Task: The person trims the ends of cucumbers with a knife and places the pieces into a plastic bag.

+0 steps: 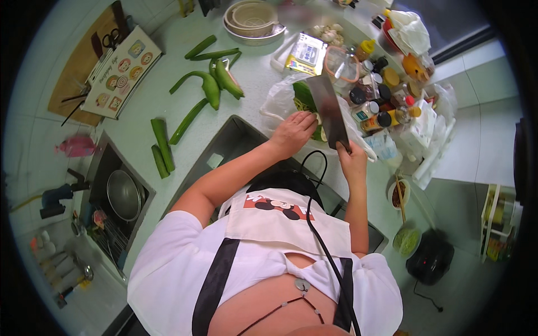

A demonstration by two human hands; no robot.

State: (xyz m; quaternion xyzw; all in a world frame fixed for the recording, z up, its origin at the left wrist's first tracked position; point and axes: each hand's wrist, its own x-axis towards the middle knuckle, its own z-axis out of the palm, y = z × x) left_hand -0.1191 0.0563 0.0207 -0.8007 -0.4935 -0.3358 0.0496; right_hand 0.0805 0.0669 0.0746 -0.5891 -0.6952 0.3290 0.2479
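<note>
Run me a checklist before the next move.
1. Right grip holding the cleaver: ok.
2. Left grip safely apart from the cleaver: cannot tell; it sits close beside it.
3. Steady surface under the nearby green vegetable: cannot tell, hidden.
4. Long green pieces away from the cleaver: ok, off to the left.
5. Room right of the cleaver: not ok, jars crowd there.
6. Black cord secured: not ok, hanging loose.

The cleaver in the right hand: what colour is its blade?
The blade is dark grey, best seen in head view.
</note>
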